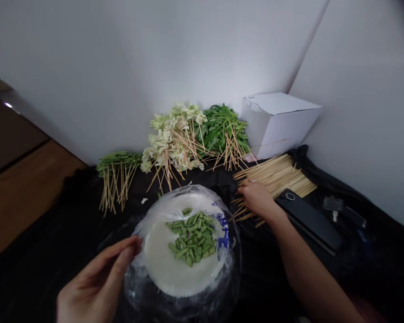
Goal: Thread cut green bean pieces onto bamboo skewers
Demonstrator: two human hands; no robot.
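My left hand (103, 276) is at the left side of a round white dish (161, 269) covered in clear plastic, its thumb and forefinger pressed together; whatever they pinch is too small to make out. Cut green bean pieces (197, 237) lie heaped on the dish, beside blue markings. To the right, my right hand (256, 197) reaches onto a spread pile of bare wooden skewers (276, 175), fingers curled down at its left part. Its fingertips are partly hidden, and I cannot make out what they hold.
Behind the dish lie skewered green beans (119, 163), pale cabbage-like leaves (164, 141) and leafy greens (224, 121), all on black sheeting. A white box (283, 121) stands at the back right. A dark phone (309, 222) and a small device (333, 204) lie at right.
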